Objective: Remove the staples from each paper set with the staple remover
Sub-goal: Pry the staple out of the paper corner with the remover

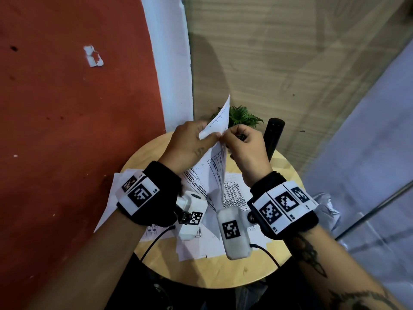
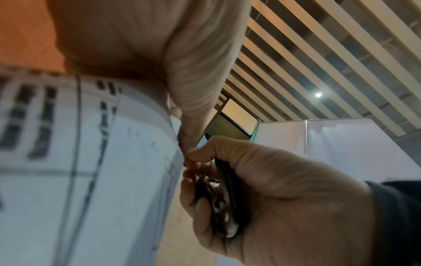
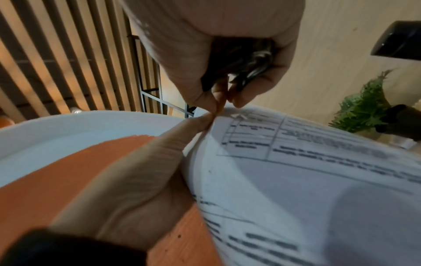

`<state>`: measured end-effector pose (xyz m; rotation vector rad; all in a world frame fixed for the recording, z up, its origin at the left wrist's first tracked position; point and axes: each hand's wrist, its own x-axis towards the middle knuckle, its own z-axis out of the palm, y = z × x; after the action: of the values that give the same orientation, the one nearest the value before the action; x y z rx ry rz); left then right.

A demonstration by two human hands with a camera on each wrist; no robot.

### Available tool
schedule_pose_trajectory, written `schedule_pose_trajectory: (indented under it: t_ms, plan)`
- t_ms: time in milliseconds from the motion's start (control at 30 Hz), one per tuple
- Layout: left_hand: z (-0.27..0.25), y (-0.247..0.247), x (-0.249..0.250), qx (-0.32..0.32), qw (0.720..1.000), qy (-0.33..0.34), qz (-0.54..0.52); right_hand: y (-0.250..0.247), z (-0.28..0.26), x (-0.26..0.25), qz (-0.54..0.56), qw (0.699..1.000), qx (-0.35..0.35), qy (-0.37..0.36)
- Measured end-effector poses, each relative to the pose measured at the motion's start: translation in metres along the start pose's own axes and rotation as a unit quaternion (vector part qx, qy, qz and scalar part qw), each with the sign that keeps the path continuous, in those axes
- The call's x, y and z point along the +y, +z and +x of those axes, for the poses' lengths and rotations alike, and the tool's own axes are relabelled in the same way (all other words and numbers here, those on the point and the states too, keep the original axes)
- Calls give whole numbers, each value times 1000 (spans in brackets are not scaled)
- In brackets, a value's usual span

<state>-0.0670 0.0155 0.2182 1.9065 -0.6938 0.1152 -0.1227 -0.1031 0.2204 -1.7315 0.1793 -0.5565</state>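
The right hand (image 3: pixel 227 45) held what looked like the staple remover (image 3: pixel 246 61), its fingers (image 3: pixel 205 102) pinching the paper set (image 3: pixel 296 171) corner beside the left hand (image 3: pixel 141 189).

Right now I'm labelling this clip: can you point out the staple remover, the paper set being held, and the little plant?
staple remover (image 2: pixel 227 203), left wrist view, dark body inside the curled right hand.
paper set (image 1: pixel 218 121), head view, raised top sheet.
plant (image 1: pixel 243 116), head view, green fronds behind the hands.
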Motion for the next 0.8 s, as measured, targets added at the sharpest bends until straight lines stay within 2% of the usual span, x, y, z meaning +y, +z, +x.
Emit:
schedule_pose_trajectory:
  t_ms: [100, 233, 400, 500, 567, 667, 800]
  plan:
    - [0, 1, 2, -1, 1000, -17, -16, 1, -4, 2, -101, 992, 26, -75]
    - [0, 4, 1, -2, 996, -53, -76, 3, -11, 8, -176, 962, 71, -198]
    - [-2, 7, 1, -14, 989, -89, -117, -3, -12, 13, -312, 883, 67, -343]
    - [-2, 8, 2, -12, 987, -100, -124, -5, -10, 12, -374, 837, 58, -396]
    - [-3, 8, 5, -6, 983, -112, -144, -5, -8, 13, -368, 846, 62, -380]
    - [-3, 8, 7, -7, 979, -113, -168, -6, -6, 16, -298, 893, 76, -327]
    - [-5, 4, 9, -32, 975, -119, -183, -4, -6, 18, -276, 903, 77, -319]
